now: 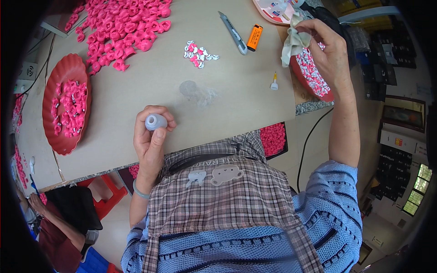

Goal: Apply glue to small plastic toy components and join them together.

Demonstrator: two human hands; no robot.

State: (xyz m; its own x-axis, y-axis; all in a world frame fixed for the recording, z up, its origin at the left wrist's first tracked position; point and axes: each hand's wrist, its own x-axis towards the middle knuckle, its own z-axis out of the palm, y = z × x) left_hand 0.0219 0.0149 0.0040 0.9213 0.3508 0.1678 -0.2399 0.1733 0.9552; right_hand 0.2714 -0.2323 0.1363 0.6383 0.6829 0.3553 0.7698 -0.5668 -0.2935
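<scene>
My left hand (146, 141) is wrapped round a small translucent bottle (157, 121) whose open neck points up, just over the table's near edge. At the upper right, my right hand (331, 57) pinches a crumpled pale cloth (295, 43). The cloth hangs over the rim of a red bowl (328, 96) filled with small pink-and-white pieces (310, 75). On the table left of that bowl stands a white nozzle with a yellow tip (274, 82). A greyish damp-looking smudge (200, 93) marks the tabletop beyond the bottle.
Pink molded parts (123, 29) are heaped at the back left. A red scalloped dish (67, 148) holds more of them. Mid-table lie small pink-and-white pieces (199, 54), a utility knife (233, 34) and an orange box-shaped item (255, 37). Another person's arm (57, 220) shows at lower left.
</scene>
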